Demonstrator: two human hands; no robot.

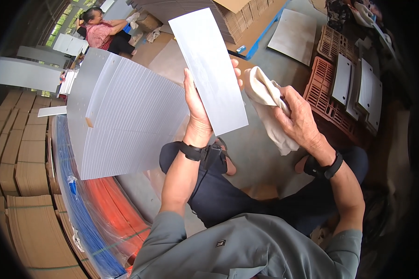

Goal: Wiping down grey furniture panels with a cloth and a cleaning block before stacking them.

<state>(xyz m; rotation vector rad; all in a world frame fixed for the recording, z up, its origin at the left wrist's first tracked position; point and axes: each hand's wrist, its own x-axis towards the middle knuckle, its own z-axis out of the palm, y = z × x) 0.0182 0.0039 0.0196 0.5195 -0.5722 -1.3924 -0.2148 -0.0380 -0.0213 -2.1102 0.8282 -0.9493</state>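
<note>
**Pale panel (214,69) in the left hand (198,107), cloth (267,111) in the right hand (298,117)**

Down the left side, tall cardboard stacks (30,160), layered flat, the nearest bound with green straps. To the right of these, a great block of grey panels (130,111), packed tightly side by side, thin edges in close rows. Below the block, a blue bundle (81,195) and a red bundle (111,204), side by side, with clear film about them. At the top, another cardboard pile (244,21), partly behind the pale panel. At upper left, well apart, a co-worker (100,35) in a red-and-white checked top, seated low. At the right, a slatted orange crate (317,83), with a brown crate (332,44) beyond. Near the crates, a plain grey sheet (294,35), flat on the floor (251,156). Against the orange crate, light panels with dark holes (371,93).

In the middle, beyond the parted legs (228,190), the pale panel: long, raised off the floor, tilted with upper end leftward, broad face in view, faintly streaked. Supported from behind by the left hand, thumb at the left edge, fingers (237,71) curled round the right edge, grasping the panel.

Just right of the panel, the cloth: off-white, folded, pinched between thumb and fingers of the right hand, lower end hanging. Around each wrist, a black band (333,165).
</note>
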